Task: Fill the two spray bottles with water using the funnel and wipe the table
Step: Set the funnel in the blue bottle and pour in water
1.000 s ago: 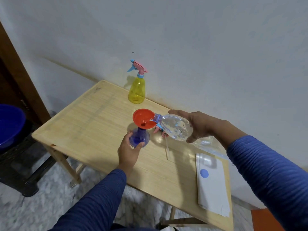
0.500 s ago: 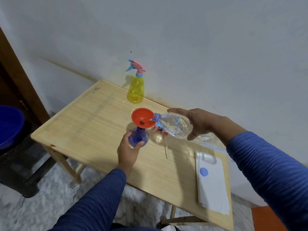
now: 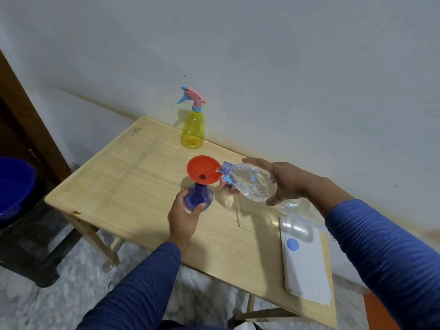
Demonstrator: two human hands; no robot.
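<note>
Your left hand (image 3: 184,216) grips the blue spray bottle (image 3: 198,198) low on the tabletop (image 3: 133,186), funnel (image 3: 203,171) seated on top. Your right hand (image 3: 284,182) tips the thin, crushable water bottle (image 3: 248,183), probably near empty; hold its base lightly.

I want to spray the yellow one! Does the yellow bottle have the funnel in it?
No, the orange funnel sits in the blue spray bottle, while the yellow spray bottle stands apart by the wall with its sprayer on.

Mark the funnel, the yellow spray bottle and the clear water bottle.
funnel (image 3: 202,168): head view, inner wall of the cone.
yellow spray bottle (image 3: 192,129): head view, middle of the body.
clear water bottle (image 3: 250,183): head view, its tilted side.
</note>
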